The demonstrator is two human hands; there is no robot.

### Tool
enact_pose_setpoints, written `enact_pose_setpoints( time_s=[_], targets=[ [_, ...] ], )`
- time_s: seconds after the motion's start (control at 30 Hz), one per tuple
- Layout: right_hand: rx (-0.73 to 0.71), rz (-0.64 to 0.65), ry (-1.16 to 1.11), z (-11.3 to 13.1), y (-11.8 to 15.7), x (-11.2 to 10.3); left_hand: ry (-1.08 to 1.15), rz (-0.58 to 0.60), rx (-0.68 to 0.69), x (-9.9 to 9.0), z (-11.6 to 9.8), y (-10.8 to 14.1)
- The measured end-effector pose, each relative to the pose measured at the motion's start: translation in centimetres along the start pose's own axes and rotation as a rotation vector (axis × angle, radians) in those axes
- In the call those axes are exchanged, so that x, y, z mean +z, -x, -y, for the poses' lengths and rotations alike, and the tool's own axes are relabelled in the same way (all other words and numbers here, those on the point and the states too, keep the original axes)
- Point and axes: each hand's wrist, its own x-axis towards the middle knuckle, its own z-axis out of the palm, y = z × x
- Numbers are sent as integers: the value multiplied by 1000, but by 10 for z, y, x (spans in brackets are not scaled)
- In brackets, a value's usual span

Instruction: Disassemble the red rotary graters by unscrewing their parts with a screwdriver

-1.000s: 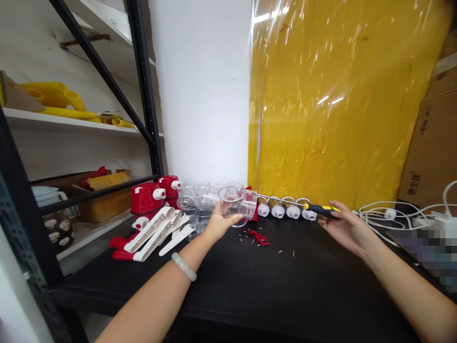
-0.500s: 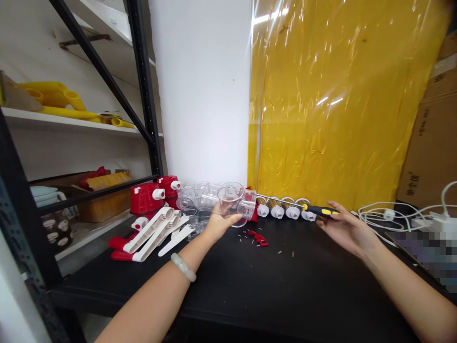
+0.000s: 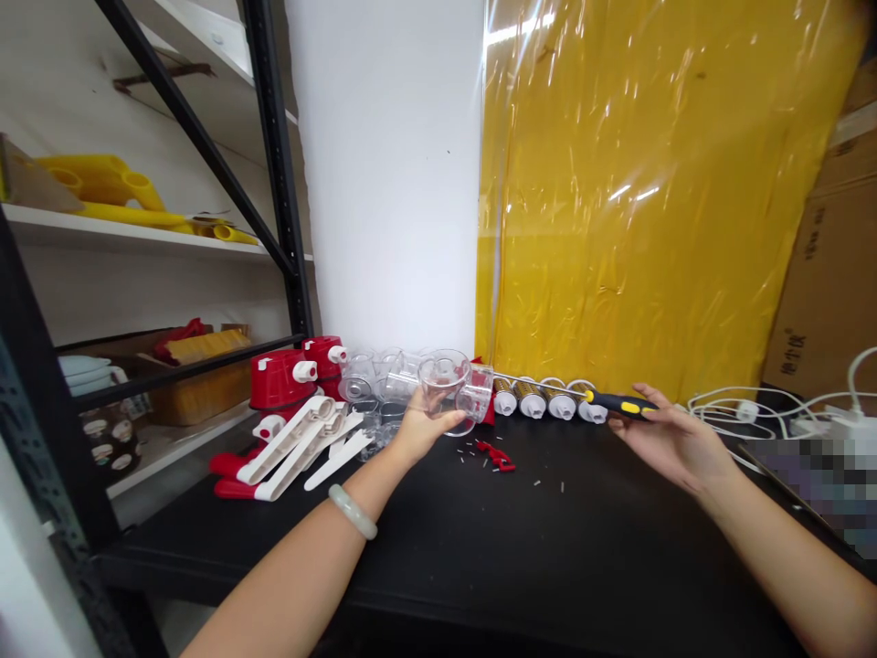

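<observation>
My left hand (image 3: 423, 427) is closed around a clear plastic part (image 3: 445, 370) with round openings, raised above the table. In my right hand (image 3: 675, 439) is a screwdriver (image 3: 620, 404) with a black and yellow handle, held by its end between thumb and fingers. Its long shaft points left toward the clear part; whether the tip touches it I cannot tell. Below lie small red plastic pieces (image 3: 496, 457) and several tiny metal pins or screws (image 3: 537, 482). Behind the screwdriver stand several cylinders with white ends (image 3: 533, 402).
More clear plastic parts (image 3: 360, 376) sit left of my left hand, beside red housings (image 3: 280, 382) and white handles (image 3: 294, 448). White cables (image 3: 713, 407) lie on the right. A black shelf post (image 3: 280, 174) rises at left on the black table (image 3: 548, 567).
Almost nothing differs. The screwdriver and my right hand have shifted very slightly to the right; my left hand keeps its grip on the clear part.
</observation>
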Motion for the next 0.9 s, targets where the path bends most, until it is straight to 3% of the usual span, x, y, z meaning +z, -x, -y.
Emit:
enact_pose_setpoints(
  time_s=[0.13, 0.23, 0.33, 0.47, 0.57, 0.73, 0.9],
  targets=[
    [35, -110, 152, -10, -3, -1, -8, -10, -7, -1, 0, 0],
    [-4, -122, 319, -19, -5, 0, -7, -16, -14, -2, -1, -1],
    [-62, -102, 198, -16, -3, 3, -10, -9, -19, -1, -3, -1],
    [1, -59, -47, -2, 0, 3, -17, -18, -22, 0, -2, 1],
    [10, -72, -12, -3, -1, 1, -20, -20, -22, 0, 0, 1],
    [59, -112, 283, -18, -4, 1, -11, -9, -15, -2, -1, 0],
    [-23, -71, 84, -9, -1, 3, -1, 3, -11, -2, -3, -1]
  ],
)
